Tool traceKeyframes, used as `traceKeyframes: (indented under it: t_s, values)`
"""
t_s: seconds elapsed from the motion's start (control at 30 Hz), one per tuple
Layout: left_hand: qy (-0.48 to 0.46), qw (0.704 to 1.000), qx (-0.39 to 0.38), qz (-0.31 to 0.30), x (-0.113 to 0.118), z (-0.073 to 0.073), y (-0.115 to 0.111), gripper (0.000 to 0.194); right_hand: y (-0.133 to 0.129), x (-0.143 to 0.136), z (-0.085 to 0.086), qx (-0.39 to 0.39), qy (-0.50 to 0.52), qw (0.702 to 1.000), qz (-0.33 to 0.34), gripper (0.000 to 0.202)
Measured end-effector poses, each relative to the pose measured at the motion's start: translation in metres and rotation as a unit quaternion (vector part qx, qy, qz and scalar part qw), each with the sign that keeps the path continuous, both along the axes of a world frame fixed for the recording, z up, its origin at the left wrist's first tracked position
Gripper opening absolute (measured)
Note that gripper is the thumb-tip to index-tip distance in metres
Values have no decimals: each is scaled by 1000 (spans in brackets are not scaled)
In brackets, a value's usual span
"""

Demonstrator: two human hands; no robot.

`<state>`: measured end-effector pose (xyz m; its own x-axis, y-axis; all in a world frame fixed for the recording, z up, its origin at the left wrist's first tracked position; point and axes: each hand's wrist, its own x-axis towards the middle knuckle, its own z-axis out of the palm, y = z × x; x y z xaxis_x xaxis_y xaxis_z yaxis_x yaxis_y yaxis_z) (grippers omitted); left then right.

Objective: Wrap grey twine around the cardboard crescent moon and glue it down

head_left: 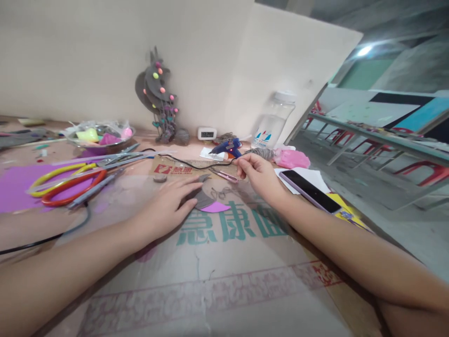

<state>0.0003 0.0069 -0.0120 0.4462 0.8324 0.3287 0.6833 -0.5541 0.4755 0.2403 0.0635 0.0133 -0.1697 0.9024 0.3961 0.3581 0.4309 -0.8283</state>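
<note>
Cardboard [245, 262] printed with green characters is spread beneath both hands, and between them a grey curved piece [203, 201] with purple at its near edge is touched by the loosely spread left hand [170, 203], while the right hand [257, 174] is pinched at the fingertips, and whether anything is held there cannot be told. Beyond and left of the left hand, yellow, purple and pink items are held in a bowl [110, 146]; behind the right hand, a clear lidded bottle [271, 128] is placed, its fill level indistinct.
</note>
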Motion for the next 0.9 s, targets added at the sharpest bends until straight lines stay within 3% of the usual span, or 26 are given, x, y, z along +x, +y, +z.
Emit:
traceKeyframes:
  t_s: [0.1, 0.27, 0.43, 0.73, 0.9]
  values:
    - [22, 999, -7, -31, 0, 0, -1, 43, 6, 0, -8, -46, 33, 998, 21, 11]
    - [38, 998, 3, -48, -1, -3, 1, 40, -10, -11, -14, -35, -11, 997, 70, 18]
    - [29, 998, 22, -53, -1, -3, 2, 37, -28, -20, -5, -49, -34, 995, 74, 13]
    - [5, 994, 38, -104, -1, 1, -1, 35, -64, -42, 9, -86, 116, 974, 176, 9]
    - [-38, 989, 53, -133, 1, 9, -4, 18, -58, -40, 9, -78, 89, 981, 156, 12]
